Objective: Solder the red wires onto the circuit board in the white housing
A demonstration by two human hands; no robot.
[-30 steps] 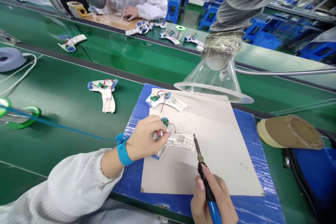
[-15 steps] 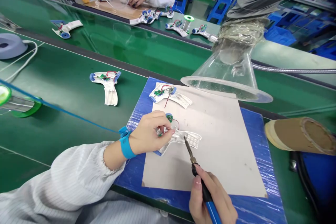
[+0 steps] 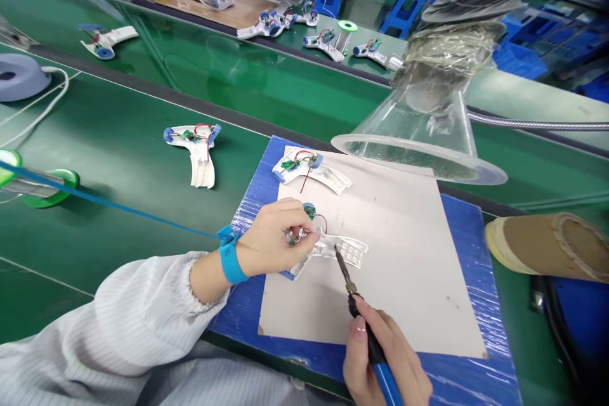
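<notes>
Left hand [image 3: 271, 240] pinching green circuit board [image 3: 292, 238] on white plastic housing [image 3: 347, 250]; right hand [image 3: 383, 361] gripping soldering iron [image 3: 351, 288], tip at fingers' 3 o'clock. Soldering apparently in hand; tip needs bringing to joint.

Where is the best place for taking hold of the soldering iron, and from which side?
Take the blue grip from the near side, as the right hand does. The grip runs back toward the person, while the bare metal tip points forward at the white plastic housing, so fingers stay behind the tip.
</notes>
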